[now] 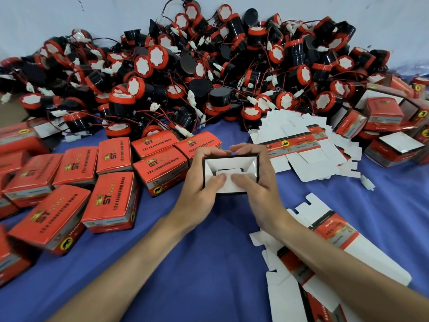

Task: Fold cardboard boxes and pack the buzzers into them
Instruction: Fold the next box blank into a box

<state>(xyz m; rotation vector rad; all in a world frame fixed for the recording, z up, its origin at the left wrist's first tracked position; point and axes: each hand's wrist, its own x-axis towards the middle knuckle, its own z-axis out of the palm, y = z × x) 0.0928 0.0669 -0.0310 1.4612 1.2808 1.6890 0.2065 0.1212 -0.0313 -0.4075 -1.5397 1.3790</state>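
Cardboard, white inside and black along the rim: the half-folded box [230, 161] sits mid-scene over the blue tabletop [185, 263], open end turned up toward the camera, long axis running left to right. The left hand [199, 181] grasps its left end and the right hand [264, 182] its right end, fingers curled behind and both thumbs pressing a white flap inward. Buzzers [209, 66] lie heaped beyond. Closed red boxes [109, 201] lie left, flat box blanks [299, 145] right.
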